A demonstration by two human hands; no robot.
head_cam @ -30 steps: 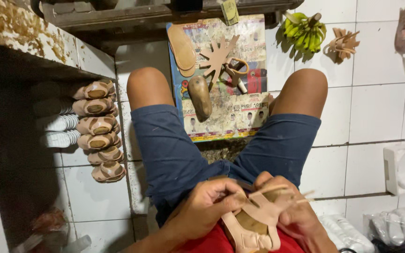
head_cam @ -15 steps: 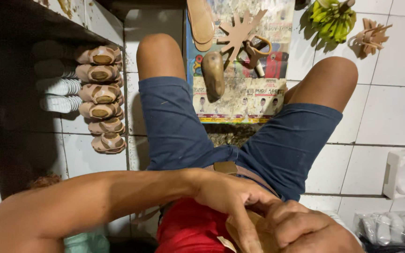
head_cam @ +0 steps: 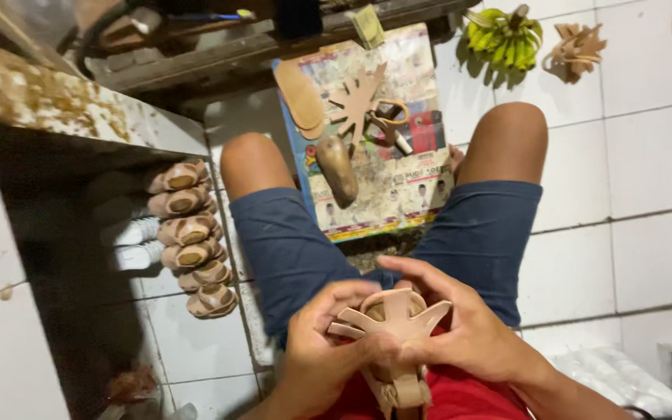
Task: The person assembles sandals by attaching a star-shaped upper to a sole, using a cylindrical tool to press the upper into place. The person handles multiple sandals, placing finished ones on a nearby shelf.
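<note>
Right at the bottom of my view, both hands are clamped on a tan sandal upper (head_cam: 393, 327), a star-shaped leather piece with straps fanning out, sitting over the lap against the red shirt. My left hand (head_cam: 322, 354) pinches its left strap, fingers curled in tight. My right hand (head_cam: 460, 330) wraps the right side, thumb across the middle. The two hands are close together, almost touching over the piece.

Just beyond, blue shorts (head_cam: 289, 249) cover both thighs, bare knees spread apart. Between the knees, on the white tiled floor (head_cam: 631, 155), lies a printed poster sheet (head_cam: 383, 194). On it I see a brown shoe last (head_cam: 337, 169), a flat tan insole (head_cam: 300, 96), another star-shaped cutout (head_cam: 359, 103) and scissors (head_cam: 389, 118) just beside it.

To the left, a row of finished sandals (head_cam: 190, 237) stands stacked on edge beside a stained counter (head_cam: 48, 101). Farthest out, green bananas (head_cam: 505, 39) and more tan cutouts (head_cam: 577, 48) rest on the tiles.
</note>
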